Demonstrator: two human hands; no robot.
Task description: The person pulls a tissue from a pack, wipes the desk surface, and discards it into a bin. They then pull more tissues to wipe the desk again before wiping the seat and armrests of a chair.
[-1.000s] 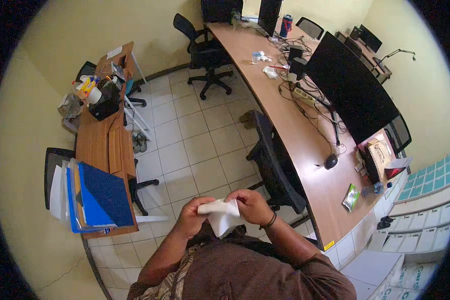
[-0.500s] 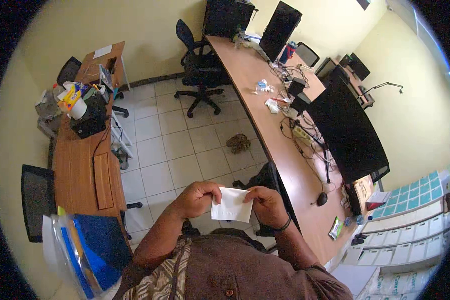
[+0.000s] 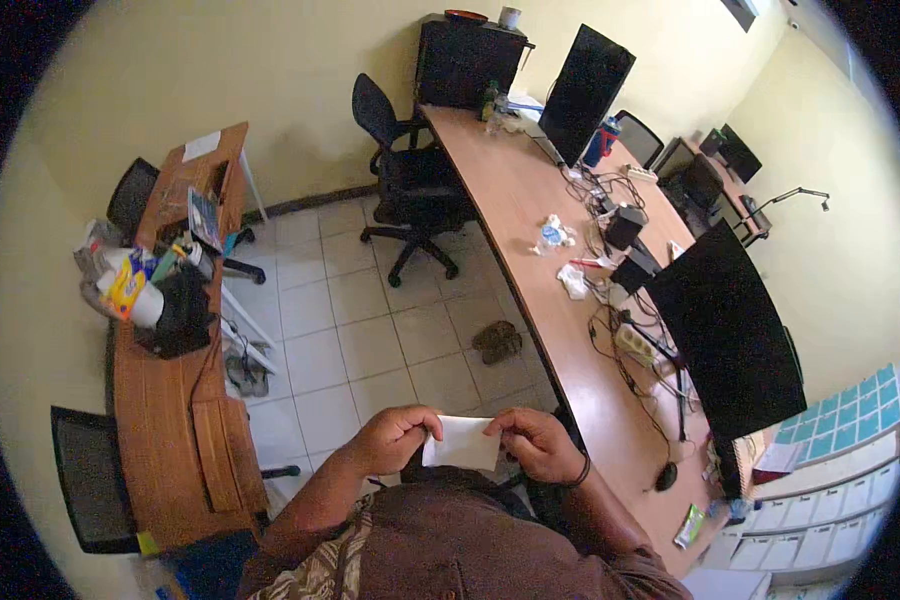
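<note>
1. Where the pale square floor tiles (image 3: 370, 340) spread between the furniture, matte yellow walls close in the room.
2. Along the right runs a long curved surface (image 3: 530, 250) of smooth light-brown wood, carrying two flat black monitors, the nearer monitor (image 3: 735, 340) and the far monitor (image 3: 590, 95), with tangled dark cables (image 3: 620, 330) and a white power strip between them.
3. On the left stands a narrower wooden surface (image 3: 160, 390), darker and grained, crowded at its far end with a black bag (image 3: 180, 310) and a white cylindrical tub (image 3: 135, 295) with a yellow label.
4. A black mesh office chair (image 3: 405, 180) on a star base sits at the far end of the curved surface.
5. A pair of brown sandals (image 3: 497, 342) lies on the tiles just beside the curved surface.
6. Close to the person's chest, the left hand (image 3: 395, 440) and right hand (image 3: 540, 445) each pinch a top corner of a white paper envelope (image 3: 462, 445), flat and rectangular, held between them above the floor.
</note>
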